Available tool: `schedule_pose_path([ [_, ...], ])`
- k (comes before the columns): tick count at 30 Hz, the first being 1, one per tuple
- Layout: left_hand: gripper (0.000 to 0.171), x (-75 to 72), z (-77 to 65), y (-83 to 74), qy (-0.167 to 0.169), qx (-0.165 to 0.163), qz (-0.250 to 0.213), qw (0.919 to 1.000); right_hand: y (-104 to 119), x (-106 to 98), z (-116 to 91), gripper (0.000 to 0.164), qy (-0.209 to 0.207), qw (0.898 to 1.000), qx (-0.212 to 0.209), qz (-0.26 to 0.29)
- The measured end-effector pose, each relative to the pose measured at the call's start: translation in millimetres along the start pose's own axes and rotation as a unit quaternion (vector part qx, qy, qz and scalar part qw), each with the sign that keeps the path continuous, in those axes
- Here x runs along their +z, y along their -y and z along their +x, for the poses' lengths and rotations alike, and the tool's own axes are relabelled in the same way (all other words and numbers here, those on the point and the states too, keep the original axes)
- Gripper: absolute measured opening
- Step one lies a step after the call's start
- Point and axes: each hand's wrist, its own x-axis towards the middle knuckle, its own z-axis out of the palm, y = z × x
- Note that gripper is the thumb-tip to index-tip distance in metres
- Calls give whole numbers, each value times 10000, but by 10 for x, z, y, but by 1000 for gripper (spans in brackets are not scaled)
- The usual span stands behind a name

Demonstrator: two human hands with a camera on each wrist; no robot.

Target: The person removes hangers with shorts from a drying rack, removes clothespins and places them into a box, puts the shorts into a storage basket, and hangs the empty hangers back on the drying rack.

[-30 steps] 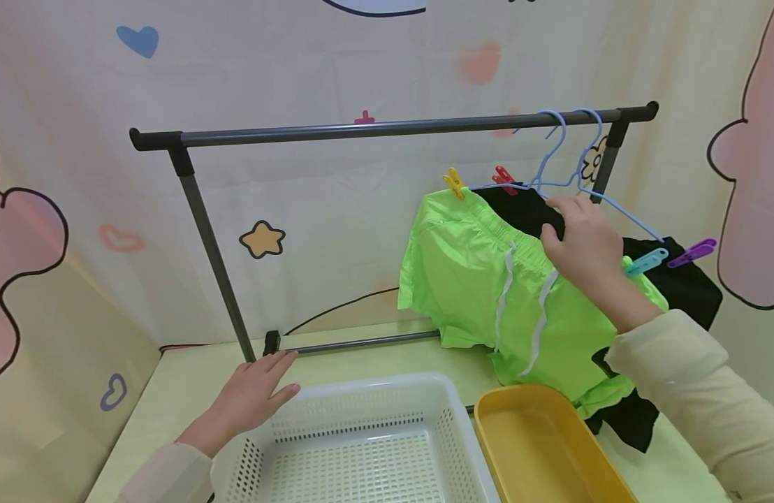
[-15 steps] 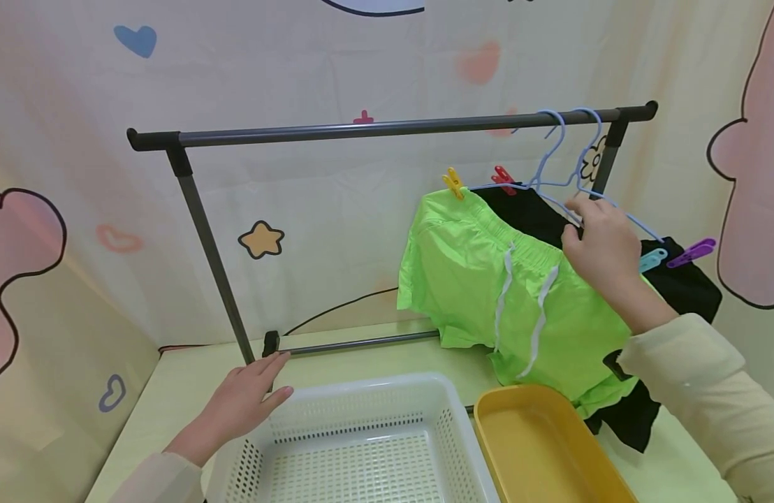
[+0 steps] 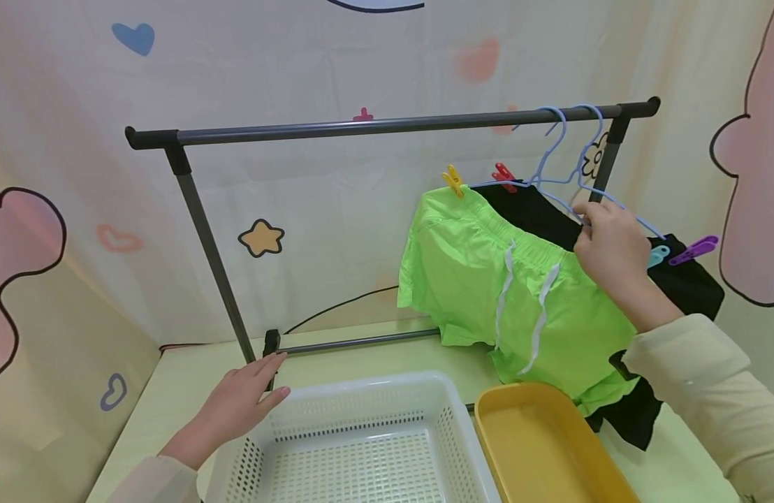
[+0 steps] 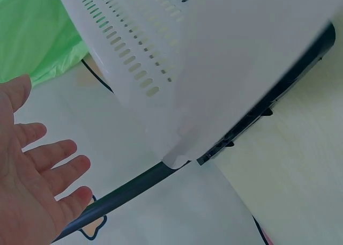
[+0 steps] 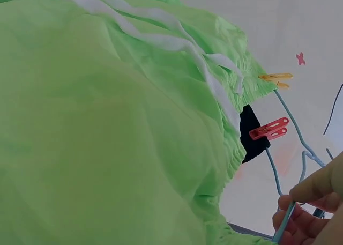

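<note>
Bright green shorts (image 3: pixel 469 258) with white drawstrings hang from the front blue hanger (image 3: pixel 550 145), held by a yellow clothespin (image 3: pixel 453 180) and a light blue clothespin (image 3: pixel 659 256). My right hand (image 3: pixel 616 244) pinches that hanger's sloping arm above the waistband; the right wrist view shows thumb and fingers (image 5: pixel 316 186) on the wire. Behind, a black garment (image 3: pixel 689 286) hangs on a second hanger, with a red clothespin (image 3: pixel 504 177) and a purple one (image 3: pixel 694 250). My left hand (image 3: pixel 232 402), fingers extended, hovers by the white basket's (image 3: pixel 387 381) left back corner, holding nothing.
A dark metal rack's top bar (image 3: pixel 337 129) spans the view, both hangers at its right end. Its left post (image 3: pixel 214 258) and lower bar (image 3: pixel 362 343) stand behind the basket. A yellow tray (image 3: pixel 506 395) sits right of the basket, under the shorts' hem.
My right hand has slid right and slightly down along the front hanger's arm, now covering part of the light blue clothespin. The left hand has drifted slightly left.
</note>
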Motion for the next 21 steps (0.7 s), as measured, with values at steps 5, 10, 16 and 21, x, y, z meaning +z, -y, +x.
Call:
schedule_pose_path([
  [5,55,-33,13,42,10,30,12,10000,23,-6,-8,32,-28,10000,-9,-79],
  [10,55,-48,25,94,39,55,-56,10000,58,9,-29,35,-222,9995,-30,-220],
  [16,55,-53,45,157,115,97,-120,9998,7,122,-36,40,-626,9965,-241,-493],
  [21,55,-68,56,201,98,142,-145,9997,31,152,-59,40,-957,9925,-393,-656],
])
